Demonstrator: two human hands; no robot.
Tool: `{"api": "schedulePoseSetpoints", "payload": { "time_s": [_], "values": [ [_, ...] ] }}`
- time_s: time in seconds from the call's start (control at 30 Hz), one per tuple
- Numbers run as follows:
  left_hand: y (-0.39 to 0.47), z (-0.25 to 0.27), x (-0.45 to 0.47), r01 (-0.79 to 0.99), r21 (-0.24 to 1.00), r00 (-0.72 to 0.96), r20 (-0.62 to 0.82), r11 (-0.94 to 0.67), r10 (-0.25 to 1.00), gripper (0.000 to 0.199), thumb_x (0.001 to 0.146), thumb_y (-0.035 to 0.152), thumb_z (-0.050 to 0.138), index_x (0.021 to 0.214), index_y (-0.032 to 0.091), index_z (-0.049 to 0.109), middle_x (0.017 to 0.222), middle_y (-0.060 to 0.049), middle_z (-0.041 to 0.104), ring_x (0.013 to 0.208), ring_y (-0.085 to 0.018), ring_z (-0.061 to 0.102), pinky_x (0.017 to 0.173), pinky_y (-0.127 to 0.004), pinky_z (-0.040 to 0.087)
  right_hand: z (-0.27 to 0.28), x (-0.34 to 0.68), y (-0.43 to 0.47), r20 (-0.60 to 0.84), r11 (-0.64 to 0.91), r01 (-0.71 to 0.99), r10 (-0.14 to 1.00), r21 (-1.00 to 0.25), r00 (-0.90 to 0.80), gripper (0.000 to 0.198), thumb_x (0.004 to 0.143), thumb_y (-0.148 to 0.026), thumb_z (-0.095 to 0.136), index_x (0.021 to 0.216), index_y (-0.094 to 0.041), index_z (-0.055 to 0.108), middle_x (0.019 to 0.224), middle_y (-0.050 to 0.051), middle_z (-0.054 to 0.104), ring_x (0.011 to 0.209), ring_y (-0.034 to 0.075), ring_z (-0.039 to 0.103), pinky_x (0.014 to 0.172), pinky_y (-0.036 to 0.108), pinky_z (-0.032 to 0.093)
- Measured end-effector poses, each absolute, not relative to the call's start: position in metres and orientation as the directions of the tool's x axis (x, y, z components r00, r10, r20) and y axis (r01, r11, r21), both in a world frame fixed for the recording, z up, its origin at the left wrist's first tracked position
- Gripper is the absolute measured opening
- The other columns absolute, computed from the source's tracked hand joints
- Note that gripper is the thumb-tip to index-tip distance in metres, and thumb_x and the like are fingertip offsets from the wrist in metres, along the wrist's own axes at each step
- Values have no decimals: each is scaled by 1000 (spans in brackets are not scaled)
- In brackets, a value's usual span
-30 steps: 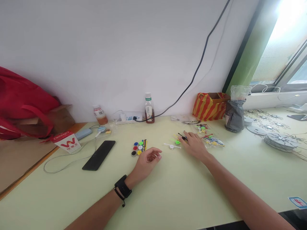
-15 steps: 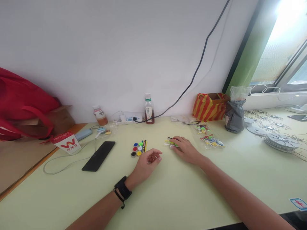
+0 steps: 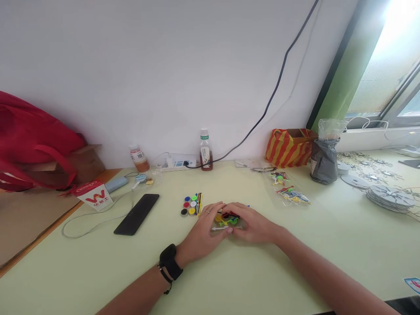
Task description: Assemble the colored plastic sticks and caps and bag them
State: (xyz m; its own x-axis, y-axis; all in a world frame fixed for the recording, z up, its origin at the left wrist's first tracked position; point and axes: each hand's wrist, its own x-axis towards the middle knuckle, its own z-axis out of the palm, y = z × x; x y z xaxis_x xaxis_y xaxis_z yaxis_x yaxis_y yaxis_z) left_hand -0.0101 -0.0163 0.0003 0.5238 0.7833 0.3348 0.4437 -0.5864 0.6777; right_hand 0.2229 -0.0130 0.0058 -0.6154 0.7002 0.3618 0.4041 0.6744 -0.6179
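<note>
My left hand (image 3: 204,227) and my right hand (image 3: 254,222) meet in the middle of the table, fingers curved round a small clear plastic bag of coloured pieces (image 3: 233,221). Yellow, green, red and white parts, one of them arrow-shaped, show between my thumbs and fingers. Both hands grip its edges; part of it is hidden under them. Just left of my left hand lie small round discs (image 3: 187,204) in several colours, set out in rows, with thin coloured sticks (image 3: 198,204) side by side next to them.
A black phone (image 3: 137,214) and a white cable lie on the left. Two clear bags of similar pieces (image 3: 292,194) lie on the right, near a striped bag (image 3: 288,148). A bottle (image 3: 205,151) stands by the power strip (image 3: 179,162). White discs (image 3: 390,197) are stacked far right.
My left hand has moved right to join my right hand. The bag of pieces has come slightly nearer and now sits between both hands.
</note>
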Motion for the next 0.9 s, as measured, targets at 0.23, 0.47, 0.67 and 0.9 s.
{"api": "schedulePoseSetpoints", "payload": {
  "time_s": [0.23, 0.47, 0.67, 0.9],
  "values": [
    [-14, -2, -11, 470, 646, 538, 330, -601, 775, 47, 96, 32, 67, 141, 29, 55, 139, -9, 61, 131, -29, 54, 111, -48, 47, 4, 234, 0, 428, 640, 527, 767, -558, -478, 28, 99, -37, 60, 124, -26, 63, 124, 9, 69, 118, 25, 62, 98, 41, 54],
    [-16, 7, -12, 526, 594, 498, 364, -609, 787, 42, 96, 37, 67, 136, 30, 59, 138, -7, 60, 136, -28, 48, 114, -48, 44, -7, 288, 60, 424, 258, 940, 894, -224, -145, 35, 98, -36, 54, 123, -15, 65, 140, 20, 60, 137, 35, 47, 111, 51, 44],
    [-15, 6, -12, 527, 590, 452, 415, -611, 790, 32, 99, 33, 62, 131, 29, 61, 131, -6, 64, 131, -27, 50, 112, -48, 44, -12, 337, 124, 281, -16, 999, 960, 39, 4, 36, 92, -24, 54, 121, -10, 70, 164, 22, 33, 151, 40, 24, 117, 56, 30],
    [-13, 2, -13, 514, 579, 443, 453, -633, 774, 29, 99, 28, 62, 128, 29, 62, 125, -5, 67, 125, -26, 53, 109, -46, 45, -11, 354, 155, 226, -36, 998, 974, 42, 25, 36, 95, -19, 44, 115, -14, 73, 135, 19, 63, 144, 36, 36, 120, 62, 18]
  ]
}}
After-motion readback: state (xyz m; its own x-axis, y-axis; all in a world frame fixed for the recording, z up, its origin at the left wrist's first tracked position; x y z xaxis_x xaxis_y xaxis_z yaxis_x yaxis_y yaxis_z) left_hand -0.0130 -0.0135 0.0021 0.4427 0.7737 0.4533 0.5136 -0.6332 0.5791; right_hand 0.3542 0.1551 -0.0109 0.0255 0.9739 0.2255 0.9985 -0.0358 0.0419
